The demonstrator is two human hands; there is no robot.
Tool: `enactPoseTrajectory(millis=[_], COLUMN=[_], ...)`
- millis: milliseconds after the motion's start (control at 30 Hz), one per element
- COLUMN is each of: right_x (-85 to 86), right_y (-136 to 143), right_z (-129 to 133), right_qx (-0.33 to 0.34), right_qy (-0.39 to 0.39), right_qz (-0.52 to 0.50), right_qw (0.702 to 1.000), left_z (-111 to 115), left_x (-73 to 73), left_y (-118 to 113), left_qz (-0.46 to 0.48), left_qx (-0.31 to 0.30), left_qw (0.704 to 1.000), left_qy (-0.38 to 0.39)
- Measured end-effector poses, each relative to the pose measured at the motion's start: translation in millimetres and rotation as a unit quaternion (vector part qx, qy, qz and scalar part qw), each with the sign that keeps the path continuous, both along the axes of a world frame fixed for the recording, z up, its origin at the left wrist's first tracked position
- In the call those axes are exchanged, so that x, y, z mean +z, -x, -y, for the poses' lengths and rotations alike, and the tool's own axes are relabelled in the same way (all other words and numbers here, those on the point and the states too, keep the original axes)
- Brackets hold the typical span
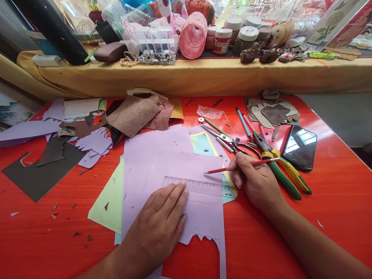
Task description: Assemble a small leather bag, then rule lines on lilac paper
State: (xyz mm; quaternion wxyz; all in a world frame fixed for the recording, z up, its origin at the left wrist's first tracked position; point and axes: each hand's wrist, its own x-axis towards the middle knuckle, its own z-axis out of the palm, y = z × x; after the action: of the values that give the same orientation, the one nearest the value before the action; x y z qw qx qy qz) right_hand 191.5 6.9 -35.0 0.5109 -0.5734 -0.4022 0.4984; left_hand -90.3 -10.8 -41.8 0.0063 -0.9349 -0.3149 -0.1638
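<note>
A sheet of purple paper [203,217] with a jagged cut lower edge lies on other coloured sheets. Across it rests a clear ruler [209,185], its right end reaching past the paper. My left hand [165,217] lies flat, fingers stretched over the ruler's left part and the paper. Pinched between the fingers of my right hand [255,178] is a red pencil [216,170], its tip over the purple paper just above the ruler. Faint pencil lines run below the ruler. Scissors [226,137] and pliers [279,162] with yellow-green handles lie near my right hand.
A black phone [300,147] lies at right, below stacked leather pieces [276,112]. Brown leather [133,114] and purple paper cutouts [97,143] spread at left. Small scraps dot the red table [58,240]. A cloth-covered ledge [203,77] at the back carries jars [222,40].
</note>
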Motion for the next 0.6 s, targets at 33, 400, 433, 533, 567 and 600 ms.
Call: enactPoseTrajectory(millis=[33, 400, 433, 533, 567, 600], right_x=[-0.2, -0.4, -0.7, -1.4, -1.6, -1.7], right_y=[-0.2, -0.1, -0.2, -0.4, -0.5, -0.7], right_z=[0.1, 0.1, 0.3, 0.4, 0.3, 0.2], right_qx=[0.000, 0.001, 0.001, 0.002, 0.002, 0.003], right_qy=[-0.001, -0.006, -0.005, -0.005, -0.006, -0.008], right_qz=[-0.001, 0.004, 0.004, 0.007, 0.008, 0.009], right_qw=[1.000, 1.000, 1.000, 1.000, 1.000, 1.000], left_z=[0.1, 0.3, 0.2, 0.1, 0.0, 0.1], left_x=[0.0, -0.3, -0.3, -0.7, -1.1, -1.4], left_y=[0.0, -0.5, -0.6, -0.6, -0.5, -0.4], left_qz=[0.001, 0.002, 0.001, 0.001, 0.002, 0.004], left_qx=[0.000, -0.003, -0.004, -0.006, -0.006, -0.005], left_qw=[1.000, 1.000, 1.000, 1.000, 1.000, 1.000], left_qy=[0.002, 0.002, 0.001, 0.000, 0.000, 0.000])
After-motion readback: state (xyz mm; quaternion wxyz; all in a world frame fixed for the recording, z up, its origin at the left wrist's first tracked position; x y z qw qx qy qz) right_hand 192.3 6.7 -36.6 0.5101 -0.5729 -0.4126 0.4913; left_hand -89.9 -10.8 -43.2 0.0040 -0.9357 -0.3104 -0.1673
